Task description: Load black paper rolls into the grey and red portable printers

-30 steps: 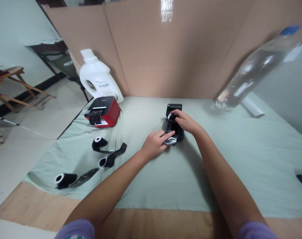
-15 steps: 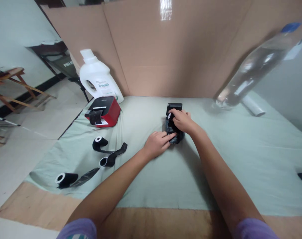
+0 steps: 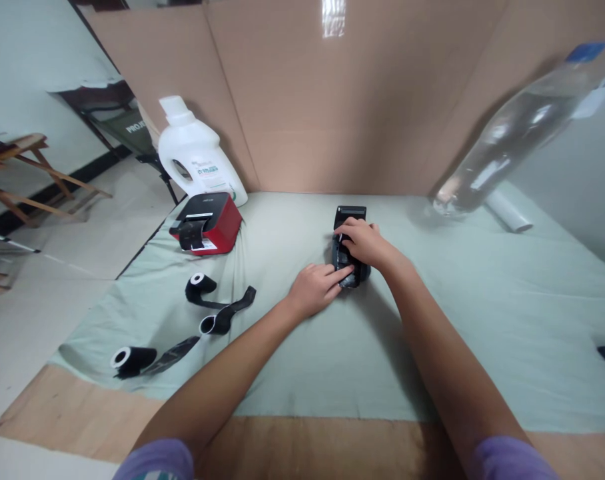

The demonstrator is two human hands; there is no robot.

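Observation:
A small black printer-like device stands in the middle of the cloth, its lid raised at the far side and its compartment facing me. My left hand rests at its near left, index finger stretched into the compartment and pressing there, the other fingers bent against the near edge. From the right, my right hand reaches over the compartment, fingers curled down on a black roll whose white end barely shows. My fingers cover most of the roll, and I cannot see how deep it sits.
To the left lie unwound black ribbon rolls with white cores. Behind them are a red and black printer and a white detergent jug. A large clear bottle leans at right beside a white tube. A cardboard panel stands behind.
My right fingers have shifted slightly down and forward over the compartment. The roll's white end, plain before, is now mostly covered. My left hand has stayed in place.

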